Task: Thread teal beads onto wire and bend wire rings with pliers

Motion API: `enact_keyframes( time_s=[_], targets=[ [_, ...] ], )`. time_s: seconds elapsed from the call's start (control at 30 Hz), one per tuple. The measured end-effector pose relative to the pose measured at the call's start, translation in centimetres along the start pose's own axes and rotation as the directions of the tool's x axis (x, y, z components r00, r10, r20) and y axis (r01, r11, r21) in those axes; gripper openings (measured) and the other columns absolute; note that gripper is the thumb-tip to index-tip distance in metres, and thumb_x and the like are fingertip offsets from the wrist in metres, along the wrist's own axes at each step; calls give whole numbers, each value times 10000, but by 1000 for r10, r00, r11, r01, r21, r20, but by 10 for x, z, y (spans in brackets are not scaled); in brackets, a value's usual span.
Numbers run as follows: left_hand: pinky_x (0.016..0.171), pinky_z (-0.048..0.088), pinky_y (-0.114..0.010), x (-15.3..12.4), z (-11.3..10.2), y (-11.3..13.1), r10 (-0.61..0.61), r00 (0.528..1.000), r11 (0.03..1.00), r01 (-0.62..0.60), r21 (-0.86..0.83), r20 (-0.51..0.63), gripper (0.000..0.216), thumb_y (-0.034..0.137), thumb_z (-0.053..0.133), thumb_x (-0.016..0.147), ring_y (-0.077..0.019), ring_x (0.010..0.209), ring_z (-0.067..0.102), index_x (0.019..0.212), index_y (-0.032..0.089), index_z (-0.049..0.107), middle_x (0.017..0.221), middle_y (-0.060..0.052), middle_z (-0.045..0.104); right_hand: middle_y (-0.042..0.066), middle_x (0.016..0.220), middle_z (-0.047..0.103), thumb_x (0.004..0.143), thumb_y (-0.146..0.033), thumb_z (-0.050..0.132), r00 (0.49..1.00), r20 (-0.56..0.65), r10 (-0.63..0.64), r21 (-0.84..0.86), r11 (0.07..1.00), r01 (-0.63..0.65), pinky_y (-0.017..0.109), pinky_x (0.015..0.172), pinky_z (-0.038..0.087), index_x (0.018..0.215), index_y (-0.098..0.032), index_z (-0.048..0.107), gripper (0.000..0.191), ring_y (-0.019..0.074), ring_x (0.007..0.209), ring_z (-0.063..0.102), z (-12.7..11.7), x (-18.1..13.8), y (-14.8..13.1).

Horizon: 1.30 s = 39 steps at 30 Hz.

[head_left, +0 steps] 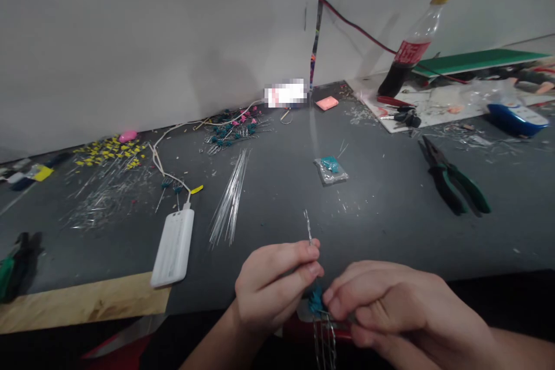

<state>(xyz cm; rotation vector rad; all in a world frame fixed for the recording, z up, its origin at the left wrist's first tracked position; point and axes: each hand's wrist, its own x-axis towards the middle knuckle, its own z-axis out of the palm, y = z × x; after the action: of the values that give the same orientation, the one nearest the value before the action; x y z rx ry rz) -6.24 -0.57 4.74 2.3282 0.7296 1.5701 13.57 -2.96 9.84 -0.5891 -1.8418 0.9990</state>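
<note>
Wire piece (315, 300) lengthwise, thin tip (308, 224) away

On flat grey surface (381, 237): white oblong plastic power bank (173, 248) near front edge; straight silver metal wires (230, 199) to its right; clear square plastic packet (330, 173) farther right.

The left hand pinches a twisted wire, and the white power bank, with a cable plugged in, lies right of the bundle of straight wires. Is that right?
Not quite: the head view shows the white power bank left of the bundle of straight wires. The rest holds.
</note>
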Motion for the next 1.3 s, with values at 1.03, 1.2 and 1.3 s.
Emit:
enact_keyframes(
  time_s=[1.03,1.2,1.3],
  targets=[
    [761,643,-284,2,-1,1,8,1000,1000,-8,12,17,176,70,678,809,-190,973,698,980,108,668,1042,-68,708,39,875,730,815,-8,588,997,-72,26,-36,999,-29,262,731,608,1037,-258,584,335,176,830,721,2,-3,1],
    [762,639,-273,2,-1,-1,11,1000,1000,-11,11,24,158,62,668,815,-182,977,694,969,100,669,1045,-62,702,38,889,724,825,-7,582,997,-65,29,-34,999,-32,264,747,610,1037,-256,572,327,170,845,714,2,-4,4],
    [766,636,-274,2,0,-1,14,1000,1000,-15,11,27,159,62,676,810,-184,978,693,966,95,667,1044,-67,700,42,902,722,811,5,589,998,-58,23,-32,999,-25,265,750,609,1023,-242,570,326,170,846,712,2,-4,3]
  ],
)
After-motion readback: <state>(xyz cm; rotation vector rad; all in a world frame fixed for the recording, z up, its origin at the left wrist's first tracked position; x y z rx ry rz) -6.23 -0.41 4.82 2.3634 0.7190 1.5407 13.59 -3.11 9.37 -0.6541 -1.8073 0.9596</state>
